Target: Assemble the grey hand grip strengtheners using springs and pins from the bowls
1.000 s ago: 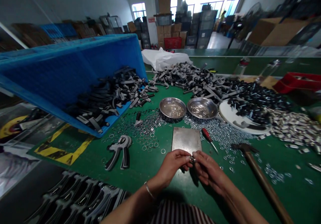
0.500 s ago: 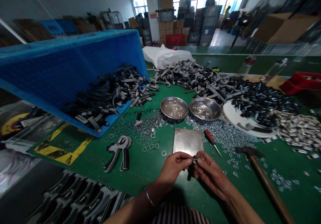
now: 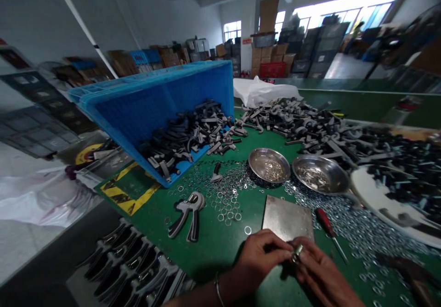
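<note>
My right hand (image 3: 322,275) pinches a small shiny metal cylinder (image 3: 298,252) between thumb and fingers. The fingertips of my left hand (image 3: 260,256) close on its other side, so both hands meet at this piece. Fingers cover part of it. Just beyond the hands lies a flat square steel plate (image 3: 288,214). To its right is a red-handled screwdriver (image 3: 329,231). On the left rests a grey and black hand grip (image 3: 188,215) with two spread handles. A hammer (image 3: 409,270) lies at the lower right, blurred.
A tipped blue crate (image 3: 165,100) spills black and grey handles. Two metal bowls (image 3: 253,160) (image 3: 301,185) hold small parts. Loose rings (image 3: 227,203) and nuts cover the green table. A white plate (image 3: 365,187) bears black parts. Finished-looking grips (image 3: 134,265) stand in rows at lower left.
The view has swung to the left, so the table's contents sit farther right. Both hands stay together, and the metal cylinder now shows more clearly between the fingers.
</note>
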`<state>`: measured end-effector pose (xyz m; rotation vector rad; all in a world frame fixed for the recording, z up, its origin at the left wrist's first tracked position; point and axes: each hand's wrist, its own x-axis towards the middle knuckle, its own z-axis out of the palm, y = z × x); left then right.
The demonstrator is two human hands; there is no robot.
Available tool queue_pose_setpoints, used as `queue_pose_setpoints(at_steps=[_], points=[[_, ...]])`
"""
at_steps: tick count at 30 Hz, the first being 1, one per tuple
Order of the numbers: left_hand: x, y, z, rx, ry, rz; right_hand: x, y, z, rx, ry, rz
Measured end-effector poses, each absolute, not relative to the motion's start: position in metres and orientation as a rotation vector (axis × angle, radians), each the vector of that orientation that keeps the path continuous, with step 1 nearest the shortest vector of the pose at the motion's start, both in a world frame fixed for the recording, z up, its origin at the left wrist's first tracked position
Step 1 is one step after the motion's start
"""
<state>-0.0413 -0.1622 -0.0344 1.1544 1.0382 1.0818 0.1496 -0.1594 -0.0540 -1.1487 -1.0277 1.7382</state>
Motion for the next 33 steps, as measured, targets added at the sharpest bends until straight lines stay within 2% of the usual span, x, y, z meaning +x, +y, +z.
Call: queue_pose_setpoints(at_steps=[3,6,12,24,26,28,30,33], points=[[-0.044,-0.164,-0.030,1.316,1.131,1.227,0.150,-0.146,-0.049,-1.124,-1.011,1.612],[-0.046,-0.161,-0.030,1.170,1.131,1.306,0.155,-0.135,-0.034,-1.062,-0.935,1.475],[-0.041,-0.146,-0.031,0.791,1.106,1.193,0.138,-0.141,-0.014,-1.062,-1.028,1.776],[-0.036,-0.155,-0.043,0.759,0.945,1.121,0.127,-0.154,-0.029,-0.960,-0.576,1.987],[-0.040,-0.162,-0.042,0.953,1.027,1.157,0.129,-0.155,-0.026,-1.074,-0.698,1.930],[-0.051,-0.166,-0.037,1.325,1.082,1.152,0.133,-0.156,-0.018,-1.222,-0.967,1.728],[-0.075,-0.156,-0.028,1.768,1.038,1.010,0.142,-0.158,-0.008,-1.316,-1.226,1.486],[-0.139,-0.110,-0.009,2.298,1.114,0.715,0.160,-0.159,0.004,-1.422,-1.420,1.316]])
